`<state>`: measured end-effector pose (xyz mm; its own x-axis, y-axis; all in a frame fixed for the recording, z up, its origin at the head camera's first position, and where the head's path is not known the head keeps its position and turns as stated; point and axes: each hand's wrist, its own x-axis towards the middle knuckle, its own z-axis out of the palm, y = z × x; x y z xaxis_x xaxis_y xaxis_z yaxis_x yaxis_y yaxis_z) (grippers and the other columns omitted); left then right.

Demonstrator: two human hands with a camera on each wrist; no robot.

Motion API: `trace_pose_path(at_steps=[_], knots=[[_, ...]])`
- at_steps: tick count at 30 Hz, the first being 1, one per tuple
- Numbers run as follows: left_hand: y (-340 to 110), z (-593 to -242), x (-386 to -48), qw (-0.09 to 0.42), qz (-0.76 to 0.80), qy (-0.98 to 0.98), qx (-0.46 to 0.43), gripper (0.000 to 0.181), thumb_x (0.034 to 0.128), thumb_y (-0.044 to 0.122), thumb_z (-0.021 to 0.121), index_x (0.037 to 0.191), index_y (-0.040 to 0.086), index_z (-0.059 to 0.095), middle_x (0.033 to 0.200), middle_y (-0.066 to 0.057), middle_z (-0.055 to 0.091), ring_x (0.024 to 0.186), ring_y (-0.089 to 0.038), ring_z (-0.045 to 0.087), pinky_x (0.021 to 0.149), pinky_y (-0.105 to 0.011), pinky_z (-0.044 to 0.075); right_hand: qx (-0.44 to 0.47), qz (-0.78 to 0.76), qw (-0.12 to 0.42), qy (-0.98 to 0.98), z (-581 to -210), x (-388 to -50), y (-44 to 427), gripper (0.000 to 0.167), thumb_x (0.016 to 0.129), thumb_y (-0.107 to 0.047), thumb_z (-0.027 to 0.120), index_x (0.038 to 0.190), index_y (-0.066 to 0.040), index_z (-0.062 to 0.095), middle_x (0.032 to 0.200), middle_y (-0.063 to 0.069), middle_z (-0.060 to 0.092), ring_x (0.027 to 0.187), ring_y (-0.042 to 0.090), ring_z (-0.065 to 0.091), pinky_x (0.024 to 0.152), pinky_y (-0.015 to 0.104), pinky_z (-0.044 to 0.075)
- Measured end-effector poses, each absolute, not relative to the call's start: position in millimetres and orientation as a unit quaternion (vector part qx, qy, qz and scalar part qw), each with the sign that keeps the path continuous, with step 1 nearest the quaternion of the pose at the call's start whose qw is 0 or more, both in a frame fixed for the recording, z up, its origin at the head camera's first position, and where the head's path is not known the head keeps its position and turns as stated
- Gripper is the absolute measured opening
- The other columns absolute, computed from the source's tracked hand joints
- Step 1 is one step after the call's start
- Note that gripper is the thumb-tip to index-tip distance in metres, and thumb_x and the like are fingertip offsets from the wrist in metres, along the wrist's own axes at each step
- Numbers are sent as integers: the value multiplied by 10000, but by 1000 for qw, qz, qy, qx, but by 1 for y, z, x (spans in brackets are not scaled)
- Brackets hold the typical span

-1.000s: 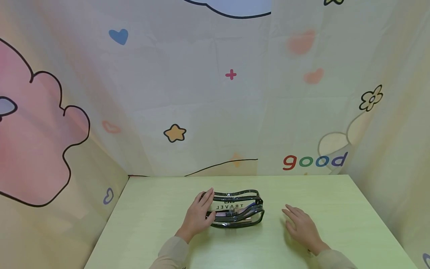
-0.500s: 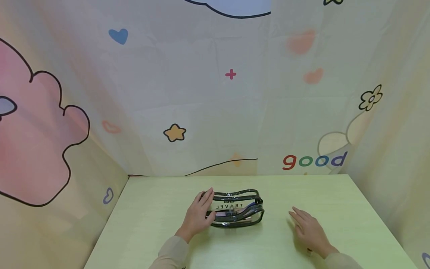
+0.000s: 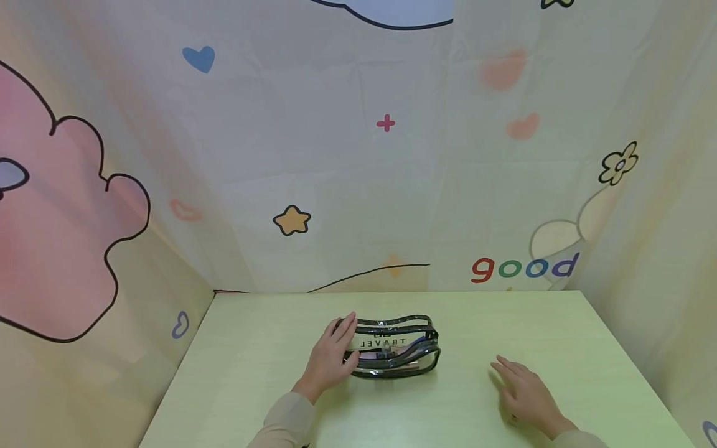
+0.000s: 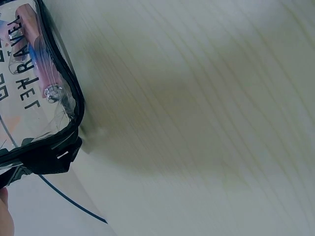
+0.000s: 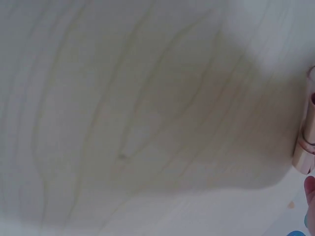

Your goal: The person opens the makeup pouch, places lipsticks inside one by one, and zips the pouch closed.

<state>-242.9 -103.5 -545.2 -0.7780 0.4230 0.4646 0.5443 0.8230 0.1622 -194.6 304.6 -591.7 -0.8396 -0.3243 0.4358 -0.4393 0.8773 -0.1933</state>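
Note:
In the head view a clear pouch [image 3: 394, 348] with black trim and mirrored TRAVEL lettering stands on the table. Pinkish and blue items show inside it; in the left wrist view a pink tube [image 4: 44, 69] lies behind its clear wall. My left hand [image 3: 327, 364] holds the pouch's left end, thumb at the near side and fingers over the far side. To the right, my right hand [image 3: 529, 395] is apart from the pouch with its fingers loosely extended. Close to its fingertip, in the right wrist view, is a rose-gold tube [image 5: 306, 147] with a clear part, cut off by the frame edge.
The pale wooden table [image 3: 252, 336] carries the pouch near its middle. A printed curtain [image 3: 358, 174] with hearts, a star and the word "good" rises behind the table and along both sides.
My right hand has moved to the right and toward me, away from the pouch. The left hand and the pouch have stayed in place.

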Motion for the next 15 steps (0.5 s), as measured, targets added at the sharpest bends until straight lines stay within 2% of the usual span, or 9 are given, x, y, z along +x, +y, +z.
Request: trace_pose_path(at_steps=[11,15], knots=[[-103,-546,-244,200,-155,-933,-255,619,812,294,545,1363,93,348,1441,11,299,1250,-287,365,1002,-378,352,176,148,168,-959,-599,-185,311,335,732,-115,607,1061,-52,626,1148,145,590,1003,316,546,785,483,445],[-103,-545,-243,200,-160,-932,-255,618,809,284,552,1361,94,351,1438,9,305,1249,-287,367,1000,-383,353,166,148,161,-961,-597,-183,311,249,751,-144,617,988,-77,655,1105,127,612,989,295,555,775,478,452]])
